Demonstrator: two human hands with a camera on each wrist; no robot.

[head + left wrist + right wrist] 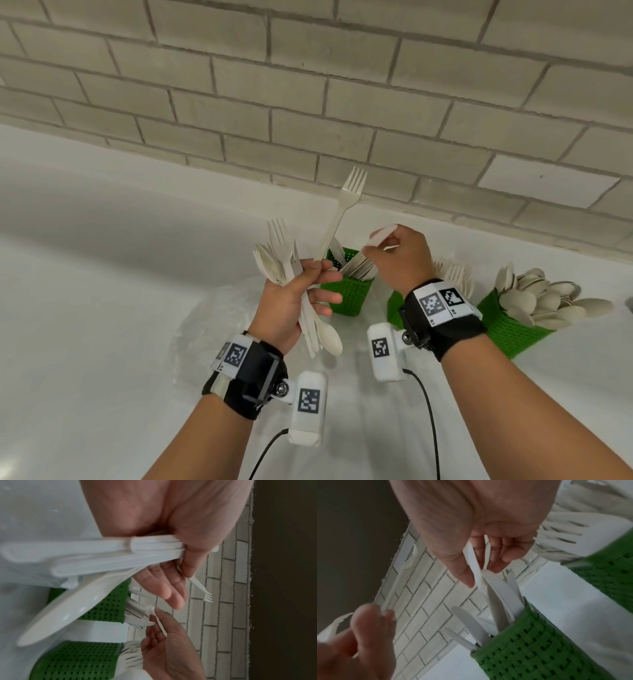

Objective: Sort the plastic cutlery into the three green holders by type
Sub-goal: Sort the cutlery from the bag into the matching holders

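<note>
Three green holders, two hands' grips full.

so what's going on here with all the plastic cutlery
A person is sorting white plastic cutlery into three green holders. The left hand grips a mixed bundle of forks, knives and a spoon. The right hand pinches a knife over the left holder, which already holds knives. The right holder is full of spoons.

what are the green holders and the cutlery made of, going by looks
Holders: likely moulded plastic, slightly glossy, uniform green, basket-weave pattern with small square holes. Cutlery: thin off-white plastic, smooth with a soft sheen; the spoon bowl shows bright highlights.
</note>
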